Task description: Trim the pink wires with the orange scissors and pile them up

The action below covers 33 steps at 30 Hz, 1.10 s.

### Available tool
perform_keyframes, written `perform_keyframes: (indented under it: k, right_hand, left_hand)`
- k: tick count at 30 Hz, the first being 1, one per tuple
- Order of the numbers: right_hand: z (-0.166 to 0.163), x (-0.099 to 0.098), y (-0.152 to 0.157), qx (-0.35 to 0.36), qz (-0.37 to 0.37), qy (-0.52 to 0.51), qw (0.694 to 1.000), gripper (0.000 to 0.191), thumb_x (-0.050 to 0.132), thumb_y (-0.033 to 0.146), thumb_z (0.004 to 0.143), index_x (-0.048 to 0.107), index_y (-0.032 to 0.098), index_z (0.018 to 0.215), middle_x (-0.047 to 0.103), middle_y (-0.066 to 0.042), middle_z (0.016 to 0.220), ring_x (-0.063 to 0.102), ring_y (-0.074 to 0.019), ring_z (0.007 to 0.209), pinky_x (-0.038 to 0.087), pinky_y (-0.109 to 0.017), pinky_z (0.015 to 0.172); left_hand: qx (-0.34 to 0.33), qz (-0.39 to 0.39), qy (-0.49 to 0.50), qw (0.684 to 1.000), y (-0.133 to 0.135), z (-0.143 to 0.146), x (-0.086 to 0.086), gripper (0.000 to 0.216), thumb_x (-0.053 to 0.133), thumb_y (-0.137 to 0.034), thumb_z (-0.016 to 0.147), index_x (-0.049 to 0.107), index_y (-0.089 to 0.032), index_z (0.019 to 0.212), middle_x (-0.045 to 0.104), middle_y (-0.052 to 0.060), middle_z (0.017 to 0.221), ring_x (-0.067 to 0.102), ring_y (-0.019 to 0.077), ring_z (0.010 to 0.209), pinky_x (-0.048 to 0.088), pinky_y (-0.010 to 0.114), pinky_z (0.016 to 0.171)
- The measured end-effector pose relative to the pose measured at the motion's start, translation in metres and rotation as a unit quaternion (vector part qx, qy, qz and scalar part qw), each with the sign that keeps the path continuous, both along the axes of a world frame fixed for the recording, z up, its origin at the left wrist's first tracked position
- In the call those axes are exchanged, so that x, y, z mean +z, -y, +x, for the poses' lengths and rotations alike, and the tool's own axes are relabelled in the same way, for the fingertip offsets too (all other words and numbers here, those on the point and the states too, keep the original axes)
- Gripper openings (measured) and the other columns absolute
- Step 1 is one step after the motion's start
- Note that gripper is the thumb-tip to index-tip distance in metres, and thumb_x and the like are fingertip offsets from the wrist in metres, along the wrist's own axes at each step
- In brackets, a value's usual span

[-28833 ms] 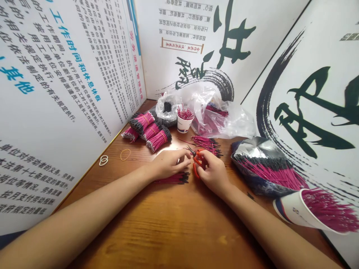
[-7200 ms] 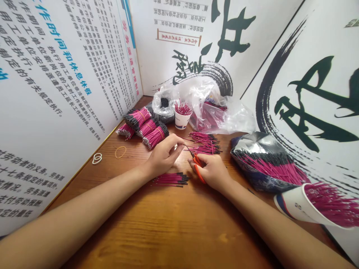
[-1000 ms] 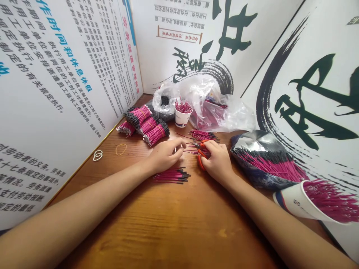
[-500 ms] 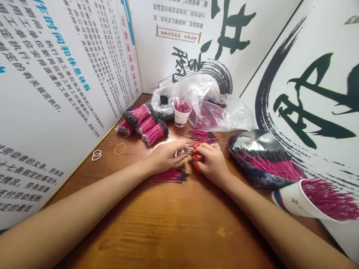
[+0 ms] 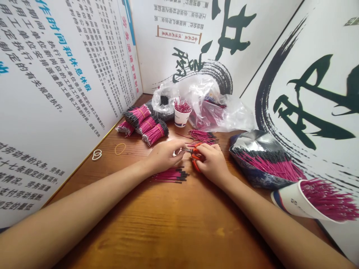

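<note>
My right hand [image 5: 213, 161] is closed around the orange handles of a small pair of pliers [image 5: 196, 152]. Their metal jaws point left, to the fingertips of my left hand [image 5: 165, 155]. Thumb and fingers of that hand are pinched together at the jaws; whatever they hold is too small to make out. Just below my left hand lies a loose row of magenta wires with black ends [image 5: 171, 175], partly covered by the hand. Beyond the pliers rests another loose pile of magenta wires [image 5: 203, 136].
Rubber-banded wire bundles [image 5: 153, 129] are stacked at the back left, near loose rubber bands [image 5: 120, 149]. A paper cup of wires [image 5: 181, 117] stands before clear plastic bags [image 5: 224, 112]. On the right are an open bag of wires [image 5: 266, 164] and a tilted paper cup [image 5: 291, 198].
My left fingertips and the plier jaws have shifted very slightly at the point where they meet. Otherwise the hands and the wires stay where they were.
</note>
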State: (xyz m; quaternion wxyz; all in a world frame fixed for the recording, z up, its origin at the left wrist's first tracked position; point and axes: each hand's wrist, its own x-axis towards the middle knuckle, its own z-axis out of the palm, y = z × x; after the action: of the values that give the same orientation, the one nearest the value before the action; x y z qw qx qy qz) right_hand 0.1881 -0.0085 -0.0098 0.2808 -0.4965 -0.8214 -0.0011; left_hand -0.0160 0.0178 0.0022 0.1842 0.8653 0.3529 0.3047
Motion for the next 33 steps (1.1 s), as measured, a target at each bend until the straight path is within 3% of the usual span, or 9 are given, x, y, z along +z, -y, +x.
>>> perform_keyframes:
  k: [7,11,16,21,33]
  right_hand:
    - [0.005,-0.001,-0.006,-0.062,-0.022,-0.018,0.998,0.013,0.057,0.015,0.079,0.063,0.019,0.089,0.068,-0.005,0.092,0.059,-0.022,0.084,0.033,-0.035,0.076]
    - [0.005,-0.001,-0.007,-0.077,-0.02,-0.035,0.996,0.004,0.056,0.02,0.082,0.06,0.021,0.082,0.066,-0.005,0.09,0.058,-0.0224,0.081,0.035,-0.035,0.073]
    - [0.007,0.001,-0.008,-0.079,-0.028,-0.082,0.993,0.008,0.055,0.024,0.084,0.055,0.022,0.076,0.063,-0.005,0.084,0.057,-0.0215,0.076,0.038,-0.033,0.068]
    - [0.008,0.002,-0.008,-0.076,-0.028,-0.132,0.988,0.014,0.055,0.025,0.083,0.049,0.023,0.07,0.059,-0.003,0.078,0.054,-0.0199,0.071,0.037,-0.031,0.063]
    - [0.008,0.004,-0.006,-0.054,-0.03,-0.166,0.984,0.014,0.055,0.027,0.087,0.053,0.022,0.074,0.054,-0.002,0.076,0.05,-0.0188,0.07,0.041,-0.032,0.066]
  left_hand:
    - [0.05,-0.051,0.07,0.995,-0.004,0.0,-0.001,0.008,0.05,-0.02,0.087,0.052,-0.017,0.08,0.053,-0.003,0.071,0.046,0.0105,0.063,0.036,0.023,0.061]
    - [0.058,-0.093,0.146,0.983,-0.007,-0.001,0.0,0.011,0.048,-0.023,0.088,0.048,-0.017,0.078,0.049,-0.003,0.07,0.045,0.0102,0.063,0.036,0.023,0.061]
    - [0.065,-0.135,0.204,0.967,-0.009,-0.002,0.0,0.012,0.048,-0.026,0.087,0.047,-0.018,0.077,0.046,-0.003,0.068,0.043,0.011,0.063,0.036,0.024,0.06]
    - [0.07,-0.141,0.205,0.966,-0.011,-0.003,-0.002,0.012,0.048,-0.026,0.086,0.047,-0.018,0.077,0.046,-0.003,0.067,0.042,0.0114,0.063,0.036,0.025,0.061]
    - [0.1,-0.129,0.2,0.966,-0.015,-0.002,-0.005,0.008,0.048,-0.024,0.089,0.05,-0.017,0.084,0.05,-0.002,0.072,0.047,0.0116,0.066,0.039,0.024,0.063]
